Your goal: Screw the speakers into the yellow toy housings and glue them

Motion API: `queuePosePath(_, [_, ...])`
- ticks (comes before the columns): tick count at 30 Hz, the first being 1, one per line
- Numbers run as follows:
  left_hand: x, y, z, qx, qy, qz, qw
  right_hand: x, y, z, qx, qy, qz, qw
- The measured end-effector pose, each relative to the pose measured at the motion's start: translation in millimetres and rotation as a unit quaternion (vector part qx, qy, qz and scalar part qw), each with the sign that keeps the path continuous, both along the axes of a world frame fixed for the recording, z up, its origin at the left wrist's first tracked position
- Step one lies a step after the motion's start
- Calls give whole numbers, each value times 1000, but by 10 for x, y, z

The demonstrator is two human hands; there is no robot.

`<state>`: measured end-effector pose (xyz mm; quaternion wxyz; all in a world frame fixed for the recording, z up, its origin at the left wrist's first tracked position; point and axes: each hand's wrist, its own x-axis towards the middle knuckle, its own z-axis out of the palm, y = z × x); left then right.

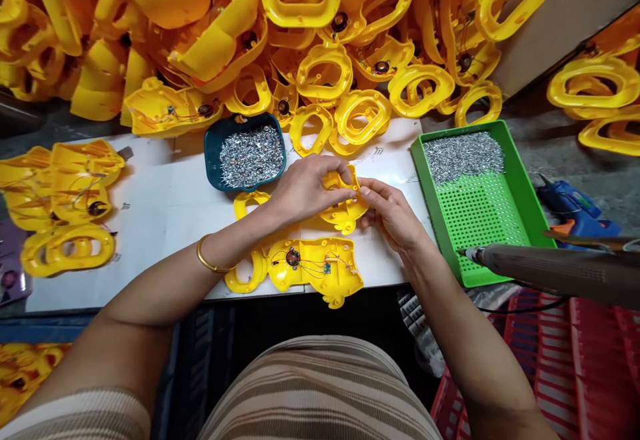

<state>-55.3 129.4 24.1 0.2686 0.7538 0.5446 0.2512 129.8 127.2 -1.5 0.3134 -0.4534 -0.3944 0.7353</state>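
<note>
Piled yellow shells (215,53), screws (465,157) and apparently a power screwdriver (545,265) mark a workshop.

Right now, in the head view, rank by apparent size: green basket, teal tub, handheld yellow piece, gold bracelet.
1. Green basket
2. Teal tub
3. Handheld yellow piece, visible part only
4. Gold bracelet

Screwdriver (545,267) as obstacle, right of hands (393,215)

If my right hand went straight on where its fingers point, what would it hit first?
Your right hand would likely meet the yellow casing first; its fingertips seem to touch it, though depth is unclear.
</note>
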Motion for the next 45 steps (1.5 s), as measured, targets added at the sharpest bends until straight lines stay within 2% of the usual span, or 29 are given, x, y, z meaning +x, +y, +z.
queuePosePath(2, [-37,74,6,12,-5,-27,1000,10,11,17,-1,-3,3,1000])
queuePosePath(6, [-103,242,-44,48,-22,-142,989,15,36,28,-3,3,2,1000])
queuePosePath(8, [-123,306,-87,63,-10,-167,984,16,45,18,-11,10,-5,1000])
queuePosePath(15, [-85,335,-251,127,16,-156,979,53,65,-46,1,22,-15,1000])
queuePosePath(18, [-57,327,-294,99,29,-137,985,69,107,-69,12,4,-14,1000])
queuePosePath(21, [-50,342,-231,49,45,-117,991,69,165,-64,16,1,4,1000])
queuePosePath(25, [-144,321,47,-3,68,-111,991,48,208,-11,18,-4,38,999])
queuePosePath(28, [-336,159,244,-2,87,-76,993,37,206,8,34,-46,36,998])
queuePosePath(30, [-504,-36,276,20,99,-43,994,57,186,-15,57,-84,15,995])
queuePosePath(34, [-812,-560,98,99,138,-10,985,238,-7,-102,153,-192,-47,968])
queuePosePath(36, [-907,-834,-30,120,151,0,981,410,-243,-126,186,-246,-68,949])
queuePosePath(38, [-955,-1069,-132,107,160,9,981,620,-566,-116,201,-300,-65,930])
queuePosePath(40, [-966,-1234,-195,75,167,20,983,839,-918,-64,207,-374,-23,904])
queuePosePath(43, [-941,-1347,-239,39,172,30,984,1068,-1337,84,185,-473,109,855])
queuePosePath(45, [-915,-1364,-257,33,167,34,985,1085,-1479,194,156,-472,179,849])
